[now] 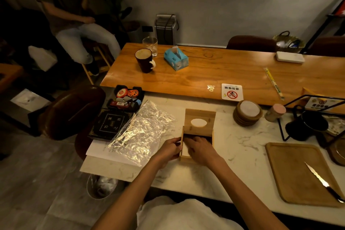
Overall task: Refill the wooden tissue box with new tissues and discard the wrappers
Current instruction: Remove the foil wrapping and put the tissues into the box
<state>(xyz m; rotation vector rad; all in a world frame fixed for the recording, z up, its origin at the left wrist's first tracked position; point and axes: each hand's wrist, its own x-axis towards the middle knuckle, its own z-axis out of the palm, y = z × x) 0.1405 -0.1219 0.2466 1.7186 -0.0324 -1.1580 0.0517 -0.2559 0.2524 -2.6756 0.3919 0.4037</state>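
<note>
The wooden tissue box stands open on the marble counter, with white tissues inside it. Its lid, with an oval hole, leans up against the box's far side. My left hand grips the left wall of the box. My right hand lies flat inside the box, pressing down on the tissues and hiding most of them. A crumpled clear plastic wrapper lies on the counter just left of the box.
A lined waste bin stands on the floor below the counter's left end. Wooden coasters, a wooden tray with a knife, a black kettle, a mug, a blue tissue pack. A person sits at far left.
</note>
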